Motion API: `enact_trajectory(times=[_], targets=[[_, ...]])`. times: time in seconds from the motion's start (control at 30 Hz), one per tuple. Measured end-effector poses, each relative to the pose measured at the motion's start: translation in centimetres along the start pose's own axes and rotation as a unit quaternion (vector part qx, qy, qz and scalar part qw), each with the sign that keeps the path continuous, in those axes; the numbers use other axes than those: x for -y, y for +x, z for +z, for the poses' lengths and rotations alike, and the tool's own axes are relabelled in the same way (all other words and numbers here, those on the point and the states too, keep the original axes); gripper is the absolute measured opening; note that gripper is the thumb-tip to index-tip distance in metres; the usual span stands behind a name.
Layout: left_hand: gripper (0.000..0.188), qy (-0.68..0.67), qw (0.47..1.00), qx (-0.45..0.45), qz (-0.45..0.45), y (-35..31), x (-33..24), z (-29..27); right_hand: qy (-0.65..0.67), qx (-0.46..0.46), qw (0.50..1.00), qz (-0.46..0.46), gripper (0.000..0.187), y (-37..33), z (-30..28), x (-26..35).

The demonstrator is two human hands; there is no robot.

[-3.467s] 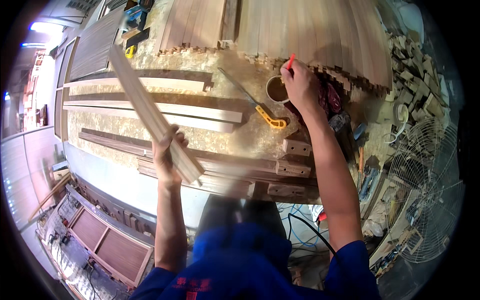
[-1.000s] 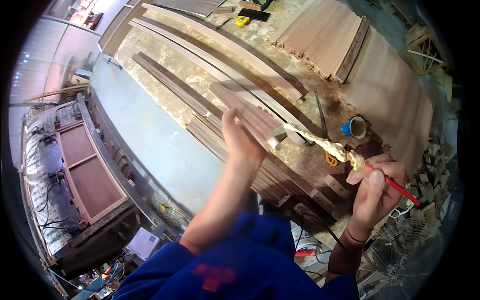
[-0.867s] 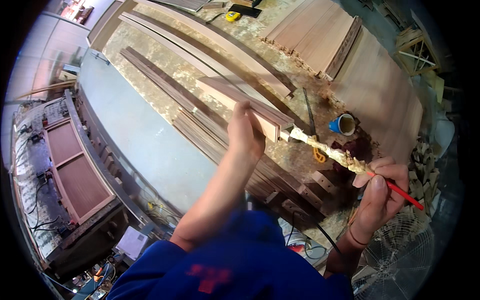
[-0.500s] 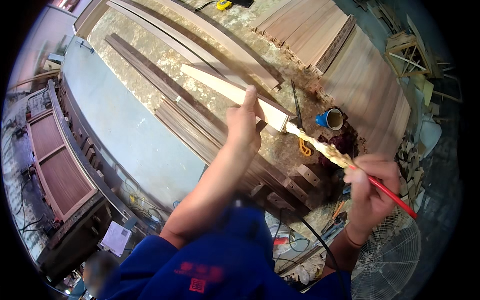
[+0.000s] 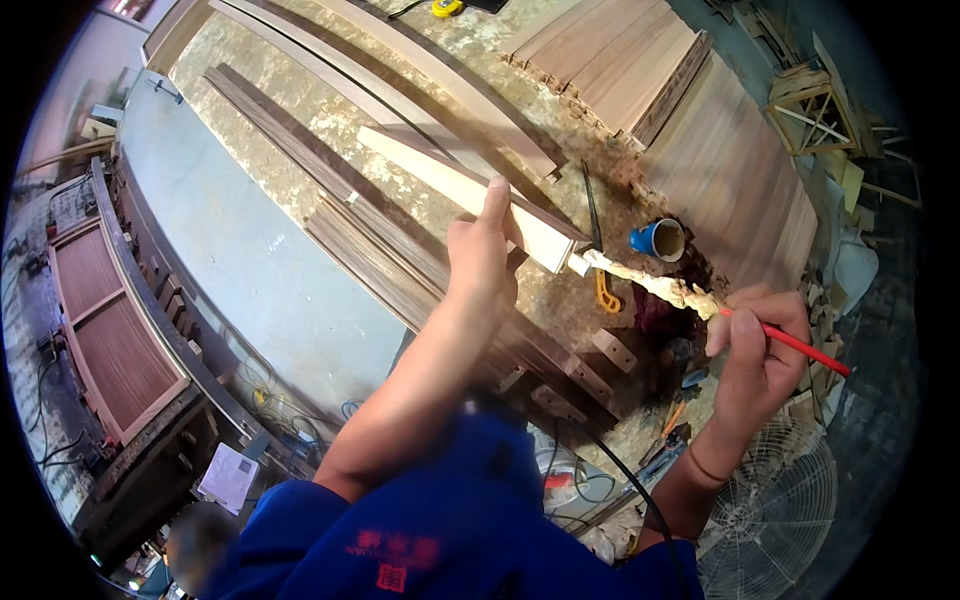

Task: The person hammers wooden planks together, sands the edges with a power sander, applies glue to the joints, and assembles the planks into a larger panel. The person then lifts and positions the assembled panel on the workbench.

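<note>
My left hand (image 5: 480, 250) is closed around a pale wooden rail (image 5: 540, 235), its thumb on the upper side. At the rail's near right end a small tenon (image 5: 579, 264) sticks out. My right hand (image 5: 760, 345) pinches a thin red stick (image 5: 810, 352) whose front half is caked with pale yellow glue (image 5: 670, 287). The coated tip is at the tenon, touching it or very close. Behind the stick stands a blue cup (image 5: 645, 240) with greyish contents. A tool with a yellow looped handle (image 5: 606, 297) and a long dark blade lies beneath the rail's end.
Long wooden strips (image 5: 380, 245) lie across the worktable, with mortised blocks (image 5: 614, 350) near me. Joined plank panels (image 5: 740, 180) occupy the far right. A yellow tape measure (image 5: 447, 8) sits at the back. A round wire fan guard (image 5: 770, 510) stands at lower right; a black cable (image 5: 640, 480) hangs beside me.
My right hand and the stick have shifted slightly right and up, the stick lying flatter. Its tip has slid off the rail's end face, and the tenon shows more clearly. The left hand barely moved.
</note>
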State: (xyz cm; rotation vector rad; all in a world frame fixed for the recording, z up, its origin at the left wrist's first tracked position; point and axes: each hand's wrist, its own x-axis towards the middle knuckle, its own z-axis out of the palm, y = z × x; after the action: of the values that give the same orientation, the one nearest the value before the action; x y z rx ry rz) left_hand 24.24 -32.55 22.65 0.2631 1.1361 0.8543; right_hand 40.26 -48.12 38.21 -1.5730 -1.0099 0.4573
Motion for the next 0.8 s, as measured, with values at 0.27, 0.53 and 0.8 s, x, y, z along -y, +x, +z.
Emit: enact_trajectory(times=[0.27,0.53,0.8], targets=[[0.037,-0.032,0.999,0.004,-0.01,-0.5,-0.5,0.0,0.053,-0.019,0.998,0.026,0.013,-0.8,-0.4,-0.7],[0.027,-0.126,0.99,0.04,-0.048,-0.7,-2.3,0.1,0.126,-0.139,0.981,0.056,0.011,-4.5,0.4,-2.3],[0.036,-0.203,0.974,0.089,-0.053,0.8,-2.8,-0.9,0.141,-0.139,0.98,0.022,0.009,-4.4,2.7,-3.1]])
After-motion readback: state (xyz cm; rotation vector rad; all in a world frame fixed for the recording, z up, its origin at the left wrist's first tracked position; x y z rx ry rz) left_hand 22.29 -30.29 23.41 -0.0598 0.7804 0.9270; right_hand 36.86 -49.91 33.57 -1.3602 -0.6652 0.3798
